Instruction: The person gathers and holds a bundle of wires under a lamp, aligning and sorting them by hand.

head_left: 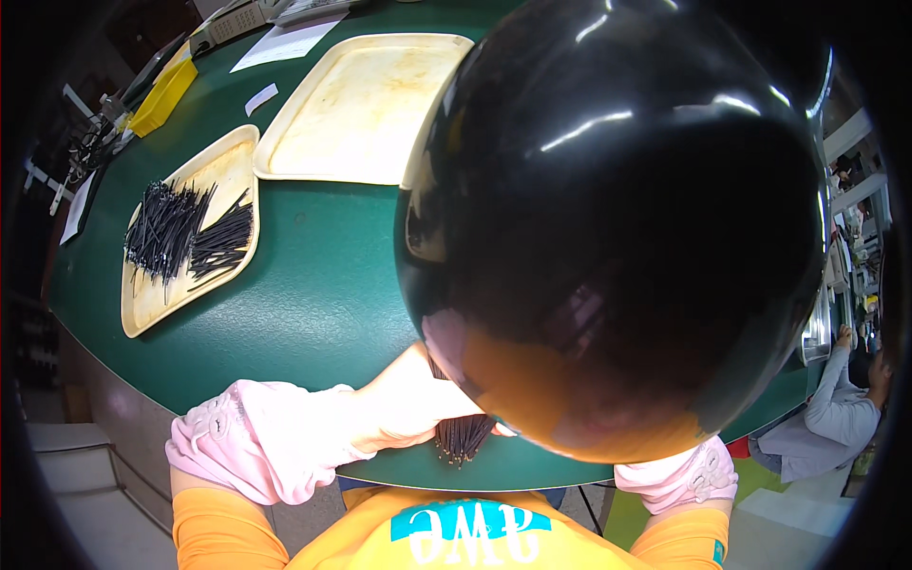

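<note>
My left hand is closed around a bundle of thin black wires near the front edge of the green table. The wires' lower ends fan out below my fingers, and their tips look coppery. A large glossy black dome covers the upper part of the bundle. My right hand is hidden behind that dome; only its pink cuff shows. A small bit of fingertip peeks out beside the bundle, and I cannot tell whose hand it is.
On the left of the green table, a cream tray holds two piles of short black wires. A larger cream tray stands behind it. Farther back are a yellow bin and papers. A seated person works at far right.
</note>
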Tool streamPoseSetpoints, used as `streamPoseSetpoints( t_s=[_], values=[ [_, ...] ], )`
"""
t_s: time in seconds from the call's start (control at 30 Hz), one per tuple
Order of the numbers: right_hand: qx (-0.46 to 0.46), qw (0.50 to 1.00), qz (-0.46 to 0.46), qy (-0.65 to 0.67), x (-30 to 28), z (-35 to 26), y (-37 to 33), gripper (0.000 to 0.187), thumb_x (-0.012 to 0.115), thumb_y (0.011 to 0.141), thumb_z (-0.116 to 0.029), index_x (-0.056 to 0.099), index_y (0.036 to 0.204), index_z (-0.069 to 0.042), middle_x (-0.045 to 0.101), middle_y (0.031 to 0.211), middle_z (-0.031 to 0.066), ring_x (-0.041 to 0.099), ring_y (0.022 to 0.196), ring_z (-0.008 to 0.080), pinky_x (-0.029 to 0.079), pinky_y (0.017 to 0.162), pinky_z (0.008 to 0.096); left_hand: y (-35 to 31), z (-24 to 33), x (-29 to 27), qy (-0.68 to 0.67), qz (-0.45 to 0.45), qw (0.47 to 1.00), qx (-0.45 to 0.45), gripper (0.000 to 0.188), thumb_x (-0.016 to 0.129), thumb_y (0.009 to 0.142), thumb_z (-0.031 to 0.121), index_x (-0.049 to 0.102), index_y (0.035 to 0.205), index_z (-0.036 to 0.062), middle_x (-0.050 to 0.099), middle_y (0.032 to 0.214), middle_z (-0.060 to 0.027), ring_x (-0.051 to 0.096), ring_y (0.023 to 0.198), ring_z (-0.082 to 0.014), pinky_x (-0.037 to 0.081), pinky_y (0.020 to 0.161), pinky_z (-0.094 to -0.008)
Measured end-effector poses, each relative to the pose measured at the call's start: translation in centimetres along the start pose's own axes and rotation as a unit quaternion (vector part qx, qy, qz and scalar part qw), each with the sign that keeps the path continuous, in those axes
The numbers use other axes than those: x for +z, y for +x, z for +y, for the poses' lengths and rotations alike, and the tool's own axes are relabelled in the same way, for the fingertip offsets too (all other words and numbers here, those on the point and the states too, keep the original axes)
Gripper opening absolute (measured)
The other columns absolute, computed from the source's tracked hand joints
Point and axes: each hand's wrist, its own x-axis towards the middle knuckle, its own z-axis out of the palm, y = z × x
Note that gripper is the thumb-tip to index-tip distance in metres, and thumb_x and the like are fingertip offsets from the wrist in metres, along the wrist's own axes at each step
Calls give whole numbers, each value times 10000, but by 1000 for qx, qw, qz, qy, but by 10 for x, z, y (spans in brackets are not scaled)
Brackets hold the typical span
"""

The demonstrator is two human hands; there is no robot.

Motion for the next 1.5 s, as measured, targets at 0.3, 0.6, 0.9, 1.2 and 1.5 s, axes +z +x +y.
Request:
streamPoseSetpoints(
  t_s=[0.3, 0.6, 0.9, 1.2, 1.5],
  values=[
    [-51, 999, -1, -6, -3, -5, 9, 480, 244, 894, -331, 160, 1308, -105, 232, 1320, 118, 285, 1194, 244, 253, 997, 352, 1, -1, 0, 10, -45, 999, 28, 226, 619, 702, 1, 536, 910, -26, 571, 827, -105, 570, 728, -179, 474, 676, -287],
    [-137, 990, 3, -19, -10, -20, 26, 483, 253, 891, -330, 161, 1308, -104, 233, 1319, 117, 286, 1193, 242, 252, 997, 349, 2, 0, -5, 2, -23, 999, -36, 274, 591, 719, -6, 506, 980, -15, 564, 863, -109, 570, 738, -177, 480, 652, -281],
    [-145, 989, -2, -32, -6, -19, 24, 486, 262, 889, -329, 162, 1308, -103, 235, 1319, 116, 288, 1192, 239, 251, 998, 346, 1, -4, -5, 15, -26, 1000, 7, 302, 585, 719, -23, 491, 1006, -25, 561, 890, -127, 578, 778, -203, 489, 701, -314],
    [-161, 986, -4, -38, -7, -22, 27, 489, 270, 887, -328, 162, 1308, -103, 237, 1318, 116, 290, 1191, 237, 250, 999, 342, 0, -6, -11, -1, -25, 1000, 7, 273, 587, 712, -29, 503, 972, -40, 562, 886, -135, 577, 778, -213, 485, 700, -323],
    [-179, 983, 2, -44, -12, -28, 31, 492, 279, 885, -327, 163, 1307, -102, 238, 1318, 115, 292, 1190, 235, 249, 999, 339, 4, -8, -3, -21, 20, 999, 38, 247, 596, 714, -4, 517, 948, -27, 564, 871, -131, 567, 791, -202, 471, 698, -308]
  ],
)
